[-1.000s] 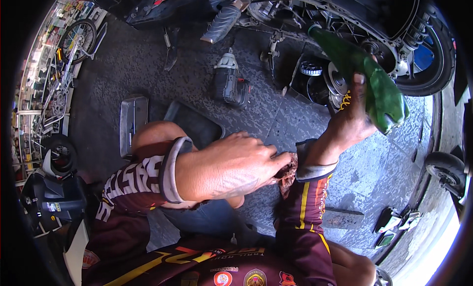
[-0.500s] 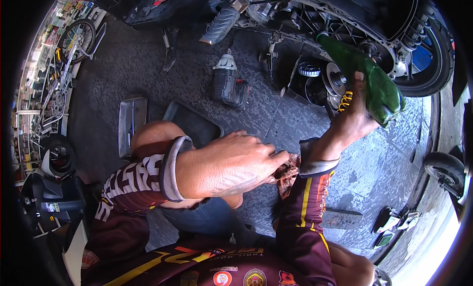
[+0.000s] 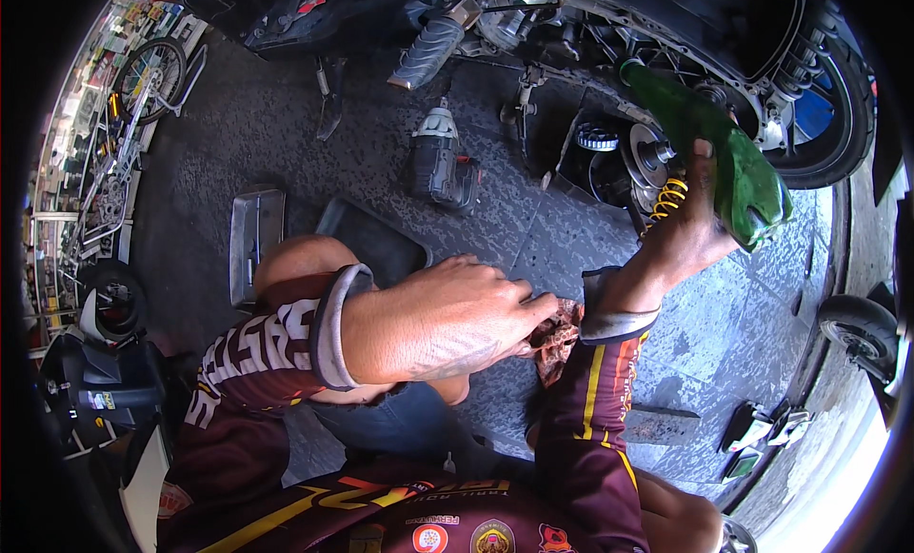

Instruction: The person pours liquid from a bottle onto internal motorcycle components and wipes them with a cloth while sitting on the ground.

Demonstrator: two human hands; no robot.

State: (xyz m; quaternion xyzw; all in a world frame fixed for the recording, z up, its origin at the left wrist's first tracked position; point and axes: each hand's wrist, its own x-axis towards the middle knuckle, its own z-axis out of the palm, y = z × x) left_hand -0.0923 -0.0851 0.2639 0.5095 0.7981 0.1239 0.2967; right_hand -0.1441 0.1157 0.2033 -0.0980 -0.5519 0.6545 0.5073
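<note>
My left hand is closed on a crumpled brown patterned rag beside my right sleeve, its arm stretched across my body. My right hand grips a crumpled green plastic bottle, tilted with its neck up at the opened side casing of a motor scooter; whether the neck touches it I cannot tell. Under the bottle are a metal clutch disc, a yellow coil and a black tray holding a gear ring.
An impact driver lies mid-floor. A metal tray and dark tray sit near my left knee. A loose wheel is at right. A bicycle, crowded shelves and black scooter body stand at left.
My right hand and the bottle have shifted a little to the right, the bottle's neck slightly lower. My left hand and the rag have edged slightly right.
</note>
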